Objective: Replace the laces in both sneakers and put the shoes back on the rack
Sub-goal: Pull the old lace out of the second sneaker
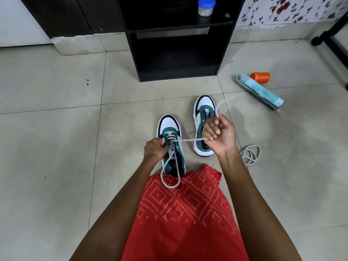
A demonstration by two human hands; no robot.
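**Lacing on the tiles, lace pulled taut**

Crouching over the floor (56, 129), the person has both hands at work on the near sneaker (170, 129), which sits toe-forward on the tiles just ahead of a red garment (184, 213). The left hand (154, 149) is curled round that shoe's left side at the eyelets, gripping it. The right hand (219, 134) has its fingers curled round the white lace (188, 140), holding it pulled in a straight, tight line out to the right from the eyelets. Above that fist the lace arcs up in a loop. A few crossings sit laced near the toe. The lace's other end droops in a long loop from the tongue down onto the red cloth.

Just to the right stands the far sneaker (204, 108), partly behind the right hand. A coiled spare lace (251, 154) lies on the tiles by the right wrist. Ahead, well apart from both shoes, stands the black rack (177, 72), with a blue-lidded jar (206, 6) on its upper shelf. A teal can (261, 91) lies on its side to the right, with an orange cap (259, 77) beside it.
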